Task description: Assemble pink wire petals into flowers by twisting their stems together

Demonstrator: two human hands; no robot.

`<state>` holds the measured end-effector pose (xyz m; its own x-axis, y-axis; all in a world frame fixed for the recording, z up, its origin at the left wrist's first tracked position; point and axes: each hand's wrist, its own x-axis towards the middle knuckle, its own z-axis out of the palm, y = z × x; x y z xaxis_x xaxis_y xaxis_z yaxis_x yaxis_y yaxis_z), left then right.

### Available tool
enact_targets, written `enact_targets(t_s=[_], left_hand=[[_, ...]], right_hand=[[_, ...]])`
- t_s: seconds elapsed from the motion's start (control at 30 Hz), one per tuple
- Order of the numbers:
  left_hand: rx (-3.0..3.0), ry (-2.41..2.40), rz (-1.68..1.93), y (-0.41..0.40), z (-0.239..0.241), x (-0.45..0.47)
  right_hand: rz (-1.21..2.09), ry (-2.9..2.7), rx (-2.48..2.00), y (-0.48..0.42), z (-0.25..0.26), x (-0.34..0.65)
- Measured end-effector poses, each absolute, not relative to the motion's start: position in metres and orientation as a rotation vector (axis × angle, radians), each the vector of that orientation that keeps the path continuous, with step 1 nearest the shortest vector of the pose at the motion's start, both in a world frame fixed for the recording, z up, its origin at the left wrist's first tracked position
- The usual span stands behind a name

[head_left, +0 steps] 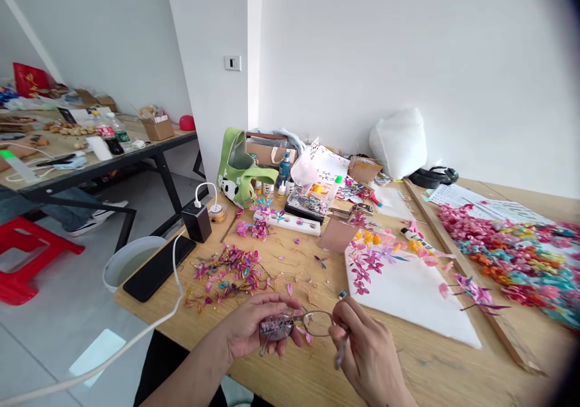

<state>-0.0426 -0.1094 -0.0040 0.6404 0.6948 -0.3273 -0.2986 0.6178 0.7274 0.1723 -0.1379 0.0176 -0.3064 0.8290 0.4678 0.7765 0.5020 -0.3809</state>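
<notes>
The left hand (251,331) sits at the table's (290,377) front edge, fingers curled and pinching a small glittery pink piece (276,327) — a wire loop (317,322) arcs from it toward the right hand (369,355). Its fingers are pressed around a thin tool (341,349), tip up. Loose petals (231,268) lie just behind — white board (408,289) right, phone (157,268) at the left edge.

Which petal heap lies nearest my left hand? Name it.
The loose magenta heap on bare wood beyond the left hand; the others sit farther right, on the white sheet and long board.
</notes>
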Motion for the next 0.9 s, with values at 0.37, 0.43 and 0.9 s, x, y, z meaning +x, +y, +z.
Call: enact_targets(t_s=[0.37, 0.43, 0.9], left_hand=[[0.928, 0.589, 0.522, -0.118, -0.011, -0.053], [1.135, 0.669, 0.553, -0.122, -0.006, -0.053], [2.652, 1.131, 0.665, -0.146, 0.004, -0.047]], right_hand=[[0.143, -2.029, -1.371, -0.135, 0.024, 0.172], [0.038, -2.106, -1.337, -0.137, 0.025, 0.171], [-0.082, -2.215, -1.245, -0.143, 0.030, 0.164]])
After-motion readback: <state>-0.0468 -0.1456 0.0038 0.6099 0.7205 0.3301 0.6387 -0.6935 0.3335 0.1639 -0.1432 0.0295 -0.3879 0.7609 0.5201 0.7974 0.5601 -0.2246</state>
